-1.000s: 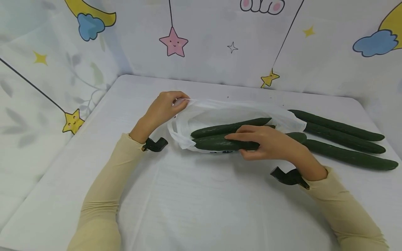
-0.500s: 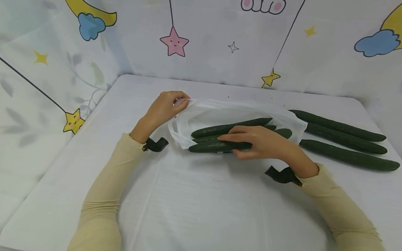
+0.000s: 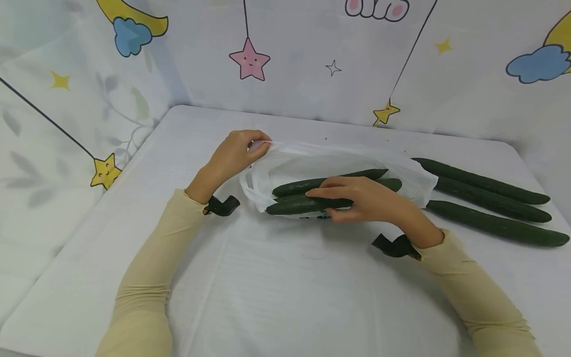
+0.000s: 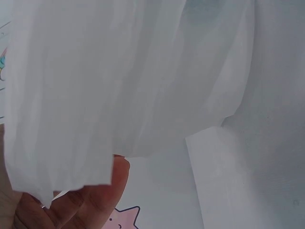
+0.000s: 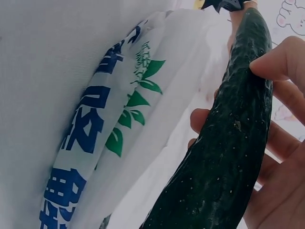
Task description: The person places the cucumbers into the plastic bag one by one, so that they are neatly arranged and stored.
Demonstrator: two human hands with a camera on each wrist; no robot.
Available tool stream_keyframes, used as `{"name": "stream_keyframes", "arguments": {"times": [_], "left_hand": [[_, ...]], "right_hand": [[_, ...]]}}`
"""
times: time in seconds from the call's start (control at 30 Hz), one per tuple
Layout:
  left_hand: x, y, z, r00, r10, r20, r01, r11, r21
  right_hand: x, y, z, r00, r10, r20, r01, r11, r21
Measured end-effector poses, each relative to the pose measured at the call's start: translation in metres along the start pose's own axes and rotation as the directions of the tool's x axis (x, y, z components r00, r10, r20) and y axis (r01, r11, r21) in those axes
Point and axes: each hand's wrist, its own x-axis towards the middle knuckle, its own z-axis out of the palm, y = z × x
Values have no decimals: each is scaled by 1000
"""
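In the head view, my left hand pinches the rim of a white plastic bag that lies on its side, mouth facing me. The bag's film hangs over those fingers in the left wrist view. My right hand grips a dark green cucumber at the bag's mouth, thumb on one side and fingers round the other. The right wrist view shows this bumpy cucumber close beside the printed bag. Behind it inside the bag lies another cucumber, with more green partly hidden between them.
Three cucumbers lie on the white tabletop to the right: a back one, a middle one and a front one. Their left ends meet the bag's right end. A patterned cloth hangs behind the table.
My right hand has moved left and slightly up with the cucumber, whose right end has drawn away from the loose cucumbers. The left hand stays at the bag's rim.
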Motion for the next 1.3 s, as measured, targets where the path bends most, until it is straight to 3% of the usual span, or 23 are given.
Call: {"name": "stream_keyframes", "arguments": {"times": [0.43,0.8,1.3], "left_hand": [[1,-1,2,1000,9,8,-9,1000,9],[0,-2,3,1000,24,-3,-24,1000,7],[-1,-2,2,1000,21,-7,-21,1000,10]], "right_hand": [[0,18,9,998,-19,-64,19,1000,-9],[3,31,11,997,48,-55,-50,998,-33],[16,42,16,992,99,-75,-110,981,-161]]}}
